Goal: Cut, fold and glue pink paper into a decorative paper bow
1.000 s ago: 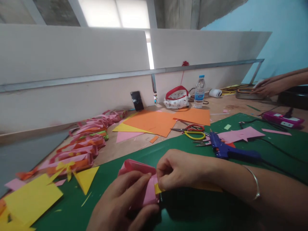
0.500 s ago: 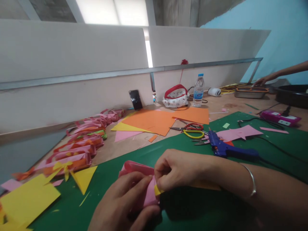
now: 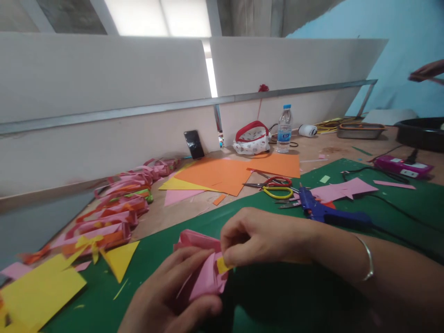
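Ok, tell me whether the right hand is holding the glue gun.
No, the right hand pinches yellow paper, while the glue gun lies farther back.

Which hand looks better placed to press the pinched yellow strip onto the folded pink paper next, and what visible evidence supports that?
Probably the right hand: it pinches the yellow strip at the folded pink paper, while the left hand is occupied gripping that paper.

No legible text; blurry lettering on bottle label [image 3: 284, 135]
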`<act>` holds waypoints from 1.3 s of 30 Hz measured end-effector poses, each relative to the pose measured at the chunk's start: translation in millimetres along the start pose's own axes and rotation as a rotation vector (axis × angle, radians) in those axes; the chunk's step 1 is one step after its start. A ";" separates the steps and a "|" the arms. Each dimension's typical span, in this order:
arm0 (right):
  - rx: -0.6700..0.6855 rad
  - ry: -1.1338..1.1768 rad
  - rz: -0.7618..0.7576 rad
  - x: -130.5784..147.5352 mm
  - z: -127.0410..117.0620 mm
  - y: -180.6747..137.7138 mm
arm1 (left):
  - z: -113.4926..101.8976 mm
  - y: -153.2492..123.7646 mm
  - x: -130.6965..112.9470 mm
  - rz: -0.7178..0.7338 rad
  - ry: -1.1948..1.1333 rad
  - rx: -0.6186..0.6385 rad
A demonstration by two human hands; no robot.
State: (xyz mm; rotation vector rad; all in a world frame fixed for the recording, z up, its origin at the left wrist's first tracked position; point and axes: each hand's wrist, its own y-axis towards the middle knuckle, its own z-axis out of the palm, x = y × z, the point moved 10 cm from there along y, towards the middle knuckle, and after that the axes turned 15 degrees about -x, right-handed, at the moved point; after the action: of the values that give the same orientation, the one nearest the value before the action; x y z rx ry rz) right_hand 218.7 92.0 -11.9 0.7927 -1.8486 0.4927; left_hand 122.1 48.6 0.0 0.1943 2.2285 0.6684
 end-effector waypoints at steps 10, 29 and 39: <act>0.069 -0.037 -0.322 37.7 -1.1 -9.7 | 6.1 0.7 16.6 -0.212 -0.266 0.251; 0.017 -0.196 -0.367 33.2 5.0 -13.3 | 9.9 -1.3 7.8 -0.208 -0.282 0.283; 0.027 -0.196 -0.340 32.8 1.2 -13.3 | 5.8 1.8 -0.9 -0.096 -0.221 0.204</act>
State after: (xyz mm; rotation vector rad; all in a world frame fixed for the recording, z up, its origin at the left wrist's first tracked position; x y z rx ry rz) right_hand 218.8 72.3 17.4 1.1816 -1.8356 0.2290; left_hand 126.8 52.1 -1.7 0.2491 2.0752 0.3491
